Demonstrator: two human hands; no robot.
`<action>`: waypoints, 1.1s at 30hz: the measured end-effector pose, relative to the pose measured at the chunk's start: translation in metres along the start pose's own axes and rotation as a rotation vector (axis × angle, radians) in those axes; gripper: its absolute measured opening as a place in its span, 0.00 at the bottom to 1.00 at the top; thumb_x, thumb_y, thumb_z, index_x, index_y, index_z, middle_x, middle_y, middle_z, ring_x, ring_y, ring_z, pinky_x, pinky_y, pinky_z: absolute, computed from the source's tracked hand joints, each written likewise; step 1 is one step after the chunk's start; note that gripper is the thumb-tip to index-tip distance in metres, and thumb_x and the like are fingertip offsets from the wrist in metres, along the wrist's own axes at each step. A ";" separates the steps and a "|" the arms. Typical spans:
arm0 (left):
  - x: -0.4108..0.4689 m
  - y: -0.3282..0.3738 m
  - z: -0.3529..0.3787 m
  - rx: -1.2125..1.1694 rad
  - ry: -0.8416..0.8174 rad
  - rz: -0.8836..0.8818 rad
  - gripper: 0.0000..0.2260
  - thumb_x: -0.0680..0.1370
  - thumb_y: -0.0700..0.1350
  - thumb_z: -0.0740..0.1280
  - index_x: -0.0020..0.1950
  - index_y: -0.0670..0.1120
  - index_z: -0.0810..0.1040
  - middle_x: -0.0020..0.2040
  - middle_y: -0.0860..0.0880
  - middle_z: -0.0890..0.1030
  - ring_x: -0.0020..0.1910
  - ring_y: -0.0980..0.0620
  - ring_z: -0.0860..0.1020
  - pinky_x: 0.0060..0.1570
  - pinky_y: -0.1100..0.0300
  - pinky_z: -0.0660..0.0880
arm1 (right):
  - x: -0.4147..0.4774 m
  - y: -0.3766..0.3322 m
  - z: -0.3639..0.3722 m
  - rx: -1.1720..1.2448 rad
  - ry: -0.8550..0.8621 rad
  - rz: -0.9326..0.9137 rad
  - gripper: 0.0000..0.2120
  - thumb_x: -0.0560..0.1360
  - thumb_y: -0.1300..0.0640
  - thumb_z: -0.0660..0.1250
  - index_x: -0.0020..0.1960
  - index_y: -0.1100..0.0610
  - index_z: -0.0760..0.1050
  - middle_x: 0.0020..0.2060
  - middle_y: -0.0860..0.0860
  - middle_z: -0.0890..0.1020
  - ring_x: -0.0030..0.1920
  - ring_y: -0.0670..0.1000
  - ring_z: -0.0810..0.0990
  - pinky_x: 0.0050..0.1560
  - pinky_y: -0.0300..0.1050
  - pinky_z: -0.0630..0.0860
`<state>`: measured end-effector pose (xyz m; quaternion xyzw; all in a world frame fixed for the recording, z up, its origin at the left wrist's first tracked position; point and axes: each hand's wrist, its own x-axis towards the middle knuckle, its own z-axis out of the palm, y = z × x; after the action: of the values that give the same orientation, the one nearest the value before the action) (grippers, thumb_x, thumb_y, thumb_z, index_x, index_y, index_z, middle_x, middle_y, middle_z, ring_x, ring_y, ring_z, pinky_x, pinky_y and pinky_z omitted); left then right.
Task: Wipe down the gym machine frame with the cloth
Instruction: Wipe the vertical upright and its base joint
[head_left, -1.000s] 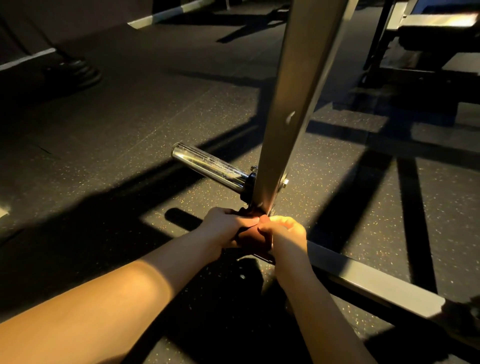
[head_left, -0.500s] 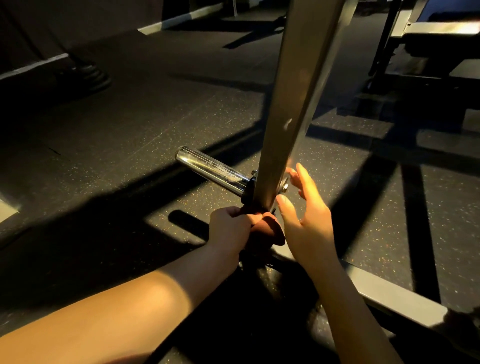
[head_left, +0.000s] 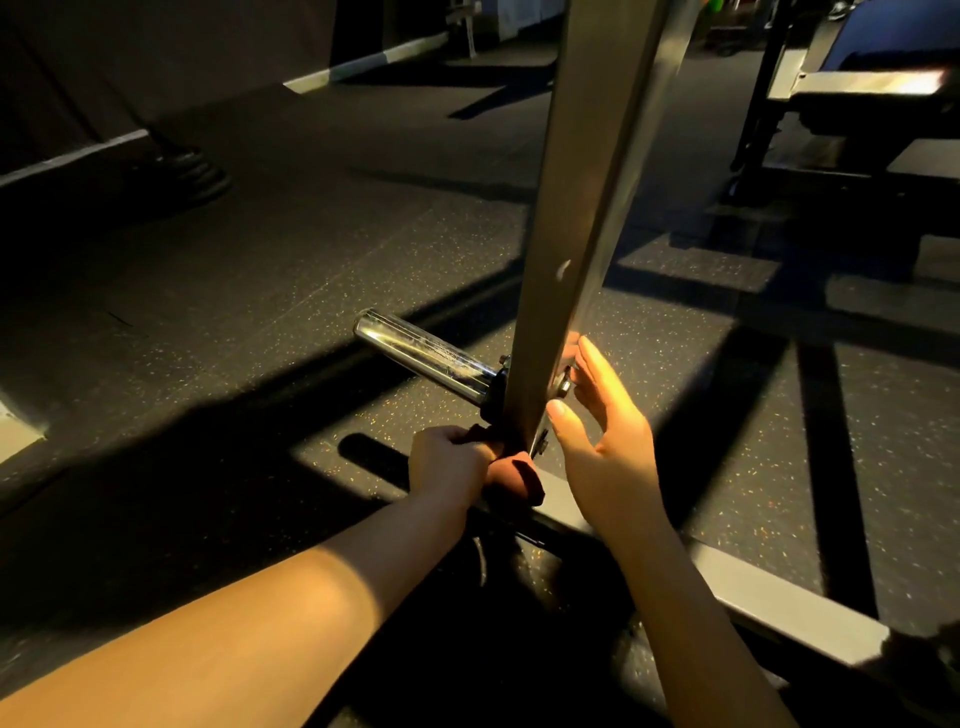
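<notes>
Fingers of the left hand clench the dark reddish cloth at the foot of the slanted grey steel upright; the right hand is spread open beside a bolt. Cloth could snag on that bolt or the chrome weight peg. It bunches just below the left fingers, touching the frame.
</notes>
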<state>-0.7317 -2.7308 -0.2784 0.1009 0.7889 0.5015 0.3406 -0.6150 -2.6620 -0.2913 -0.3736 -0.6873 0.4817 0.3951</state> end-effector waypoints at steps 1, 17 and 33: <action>-0.002 0.000 0.001 0.004 0.002 0.025 0.07 0.76 0.33 0.70 0.49 0.45 0.81 0.45 0.45 0.82 0.47 0.43 0.83 0.50 0.43 0.83 | -0.001 0.001 0.000 0.019 0.003 0.011 0.29 0.82 0.59 0.66 0.80 0.48 0.60 0.77 0.44 0.68 0.76 0.44 0.66 0.78 0.53 0.65; -0.004 0.012 -0.005 0.084 -0.046 0.360 0.07 0.76 0.40 0.74 0.50 0.52 0.85 0.44 0.53 0.86 0.41 0.57 0.84 0.38 0.61 0.81 | 0.005 0.000 -0.005 0.117 0.073 0.011 0.25 0.83 0.55 0.60 0.79 0.46 0.61 0.76 0.43 0.68 0.74 0.45 0.69 0.75 0.50 0.69; -0.043 0.040 -0.010 0.064 0.038 0.402 0.10 0.76 0.39 0.73 0.42 0.55 0.81 0.41 0.55 0.84 0.41 0.60 0.83 0.45 0.60 0.82 | 0.016 -0.101 -0.041 0.009 0.054 -0.154 0.19 0.85 0.67 0.56 0.61 0.41 0.70 0.57 0.44 0.79 0.54 0.31 0.76 0.50 0.22 0.68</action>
<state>-0.7133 -2.7401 -0.2230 0.2579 0.7745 0.5360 0.2154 -0.5982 -2.6585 -0.1823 -0.3305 -0.7010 0.4427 0.4509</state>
